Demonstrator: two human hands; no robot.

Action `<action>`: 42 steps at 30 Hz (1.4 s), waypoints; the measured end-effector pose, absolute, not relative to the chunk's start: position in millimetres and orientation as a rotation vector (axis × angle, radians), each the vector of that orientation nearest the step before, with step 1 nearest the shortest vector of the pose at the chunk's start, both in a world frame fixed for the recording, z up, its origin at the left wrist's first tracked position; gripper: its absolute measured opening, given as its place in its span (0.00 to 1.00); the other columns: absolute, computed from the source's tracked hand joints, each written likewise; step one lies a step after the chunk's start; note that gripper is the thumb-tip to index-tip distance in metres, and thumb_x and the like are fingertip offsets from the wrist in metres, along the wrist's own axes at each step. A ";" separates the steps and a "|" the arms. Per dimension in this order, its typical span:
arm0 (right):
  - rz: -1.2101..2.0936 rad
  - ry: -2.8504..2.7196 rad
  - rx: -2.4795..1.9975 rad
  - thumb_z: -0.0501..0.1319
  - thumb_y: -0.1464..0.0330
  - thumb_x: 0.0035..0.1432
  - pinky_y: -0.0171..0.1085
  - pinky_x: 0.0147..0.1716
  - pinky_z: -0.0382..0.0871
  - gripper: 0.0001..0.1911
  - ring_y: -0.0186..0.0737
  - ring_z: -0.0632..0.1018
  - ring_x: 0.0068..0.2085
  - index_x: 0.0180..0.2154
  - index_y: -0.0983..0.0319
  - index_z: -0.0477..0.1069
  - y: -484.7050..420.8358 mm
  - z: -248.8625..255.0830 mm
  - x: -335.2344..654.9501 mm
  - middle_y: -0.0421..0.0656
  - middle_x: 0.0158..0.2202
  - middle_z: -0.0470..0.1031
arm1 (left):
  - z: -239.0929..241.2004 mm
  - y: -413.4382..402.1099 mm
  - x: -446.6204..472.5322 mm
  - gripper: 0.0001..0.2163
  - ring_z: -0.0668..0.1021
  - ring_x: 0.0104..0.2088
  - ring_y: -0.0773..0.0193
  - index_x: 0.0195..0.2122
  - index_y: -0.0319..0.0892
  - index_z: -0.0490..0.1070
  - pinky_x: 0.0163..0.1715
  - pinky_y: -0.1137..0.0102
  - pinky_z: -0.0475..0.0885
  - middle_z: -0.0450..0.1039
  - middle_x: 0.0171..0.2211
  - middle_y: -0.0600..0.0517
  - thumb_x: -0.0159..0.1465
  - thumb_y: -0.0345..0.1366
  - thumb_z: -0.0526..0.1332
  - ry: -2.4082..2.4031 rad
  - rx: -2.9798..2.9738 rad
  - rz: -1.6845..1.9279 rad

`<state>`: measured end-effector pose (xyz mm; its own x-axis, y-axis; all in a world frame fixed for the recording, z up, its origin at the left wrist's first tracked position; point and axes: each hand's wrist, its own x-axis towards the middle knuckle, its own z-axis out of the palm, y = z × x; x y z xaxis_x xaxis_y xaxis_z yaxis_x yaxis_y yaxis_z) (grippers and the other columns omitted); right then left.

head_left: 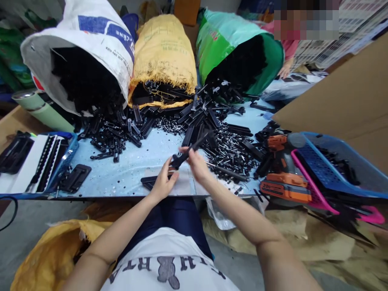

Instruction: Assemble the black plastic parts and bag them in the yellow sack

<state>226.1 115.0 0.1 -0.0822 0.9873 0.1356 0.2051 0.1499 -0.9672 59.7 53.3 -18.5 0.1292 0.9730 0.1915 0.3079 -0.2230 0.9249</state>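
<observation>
A long black plastic bar [191,152] is held slantwise above the near middle of the table, its far end pointing up and right. My right hand [197,166] grips it around its middle. At its near, thicker end my left hand [163,182] has its fingers closed round the part, the thumb apart below. Under and beside my left hand lie a few flat black plastic pieces [148,182]. Just right of my right hand, a thin metal shaft with a black end [232,171] rests on a heap of small screws and black bits [233,151].
White [121,60], yellow [166,48] and green [209,56] sacks spill black parts at the back. An orange cordless drill [285,188] and a blue basket [327,139] stand right; a blue tray [62,171] and a green bottle [48,115] left. A person's hand [285,69] is behind.
</observation>
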 end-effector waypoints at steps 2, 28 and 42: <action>1.034 -1.704 -1.278 0.43 0.50 0.63 0.43 0.38 0.70 0.27 0.43 0.76 0.37 0.38 0.61 0.72 70.0 -8.7 213.5 0.47 0.34 0.76 | -10.5 54.3 68.4 0.19 0.76 0.29 0.67 0.50 0.40 0.63 0.30 0.72 0.72 0.74 0.37 0.48 0.64 0.46 0.53 1.223 1.356 1.145; 0.060 -2.904 -1.441 0.47 0.58 0.65 0.39 0.32 0.56 0.17 0.45 0.72 0.35 0.42 0.59 0.69 42.2 7.4 235.8 0.51 0.34 0.73 | -41.2 52.0 20.0 0.19 0.74 0.45 0.54 0.47 0.41 0.64 0.44 0.62 0.68 0.71 0.43 0.44 0.60 0.47 0.58 1.278 2.460 0.508; 0.179 -2.737 -1.153 0.53 0.55 0.62 0.37 0.35 0.62 0.17 0.40 0.72 0.38 0.37 0.61 0.70 58.0 -34.1 289.2 0.46 0.36 0.72 | -22.2 175.8 48.5 0.19 0.70 0.52 0.56 0.56 0.39 0.59 0.50 0.63 0.66 0.66 0.53 0.42 0.66 0.38 0.50 1.413 2.394 0.430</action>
<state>289.2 58.0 -34.1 -0.6881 0.7179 0.1058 0.6980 0.6947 -0.1737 48.5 175.8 -22.2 0.4632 0.8815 0.0914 0.7830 -0.4554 0.4236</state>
